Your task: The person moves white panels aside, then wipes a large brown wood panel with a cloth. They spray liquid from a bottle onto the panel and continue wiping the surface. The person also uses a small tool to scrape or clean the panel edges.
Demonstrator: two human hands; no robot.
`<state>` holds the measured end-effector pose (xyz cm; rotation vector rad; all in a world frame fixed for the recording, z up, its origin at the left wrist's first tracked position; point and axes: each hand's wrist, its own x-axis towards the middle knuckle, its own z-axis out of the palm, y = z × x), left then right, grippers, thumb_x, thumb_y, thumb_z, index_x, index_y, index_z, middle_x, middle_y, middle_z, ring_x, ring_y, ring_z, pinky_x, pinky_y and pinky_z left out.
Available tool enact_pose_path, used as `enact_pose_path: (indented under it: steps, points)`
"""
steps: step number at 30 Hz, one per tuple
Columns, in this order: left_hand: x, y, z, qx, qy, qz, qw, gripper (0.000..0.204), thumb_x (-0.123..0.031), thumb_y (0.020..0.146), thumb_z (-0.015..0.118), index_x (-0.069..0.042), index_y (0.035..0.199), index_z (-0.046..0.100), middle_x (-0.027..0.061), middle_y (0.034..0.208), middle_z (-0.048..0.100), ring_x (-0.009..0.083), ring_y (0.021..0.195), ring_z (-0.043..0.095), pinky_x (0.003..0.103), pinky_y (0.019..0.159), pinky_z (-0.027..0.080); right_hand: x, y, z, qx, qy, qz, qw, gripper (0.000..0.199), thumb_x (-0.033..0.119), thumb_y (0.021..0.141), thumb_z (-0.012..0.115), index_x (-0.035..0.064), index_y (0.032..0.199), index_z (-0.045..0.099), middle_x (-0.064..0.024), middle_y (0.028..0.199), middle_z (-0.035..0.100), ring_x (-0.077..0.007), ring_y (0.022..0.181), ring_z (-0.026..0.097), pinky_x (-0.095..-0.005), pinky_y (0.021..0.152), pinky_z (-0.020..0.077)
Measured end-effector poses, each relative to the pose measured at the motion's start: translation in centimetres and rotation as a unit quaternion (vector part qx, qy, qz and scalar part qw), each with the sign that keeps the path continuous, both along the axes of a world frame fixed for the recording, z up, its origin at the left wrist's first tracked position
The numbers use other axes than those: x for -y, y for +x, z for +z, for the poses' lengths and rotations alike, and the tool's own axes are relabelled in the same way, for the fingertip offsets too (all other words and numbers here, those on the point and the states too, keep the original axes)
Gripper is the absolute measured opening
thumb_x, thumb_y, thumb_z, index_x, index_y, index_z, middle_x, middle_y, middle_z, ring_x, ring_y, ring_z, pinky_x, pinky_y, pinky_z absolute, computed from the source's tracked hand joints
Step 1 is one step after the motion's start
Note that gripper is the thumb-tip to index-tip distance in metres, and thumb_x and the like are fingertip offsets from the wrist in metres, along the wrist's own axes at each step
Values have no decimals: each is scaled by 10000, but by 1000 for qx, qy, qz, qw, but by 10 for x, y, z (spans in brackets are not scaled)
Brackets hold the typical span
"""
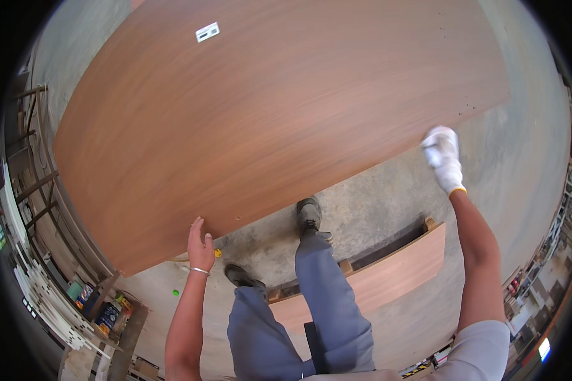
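Observation:
A large wood-grain panel (pixel 286 120) fills the upper part of the view, its near edge slanting up from lower left to right. Bare, with a bracelet on the wrist, my left hand (pixel 201 247) rests at that near edge, fingers stretched out over the surface. In a white glove, my right hand (pixel 444 157) is at the same edge farther right. Its fingers look curled and are smeared by motion; what they hold, if anything, I cannot make out. A small white label (pixel 207 32) is stuck on the panel's far part. Several small holes dot its right end.
A second wood-grain panel (pixel 381 273) lies on wooden supports behind my legs. My shoes stand on the concrete floor (pixel 362 197) between both panels. A metal rack (pixel 38 190) with white strips lines the left side. A small yellow object (pixel 218 253) sits beside my left wrist.

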<state>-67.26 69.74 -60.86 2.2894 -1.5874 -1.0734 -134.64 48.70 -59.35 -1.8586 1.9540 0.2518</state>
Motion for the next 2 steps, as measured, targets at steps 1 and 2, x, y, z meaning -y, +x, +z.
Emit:
enact_pose_path:
  steps: [1,2]
  points:
    - [20,-15,-1,5,-4,-16,1000,471,-3,906,541,-26,1374,491,177,1471,470,314,1358,456,407,1125,366,-4,-46,-8,78,11,-181,980,401,422,1007,446,141,1268,565,-86,1075,651,-183,1002,619,-353,980,465]
    - [33,-22,2,21,-6,-27,999,481,-14,906,560,-31,1381,484,175,1488,455,308,1367,451,416,1150,332,2,-54,-17,87,11,-185,979,401,422,1007,446,141,1268,565,-86,1075,651,-183,1002,619,-353,980,465]
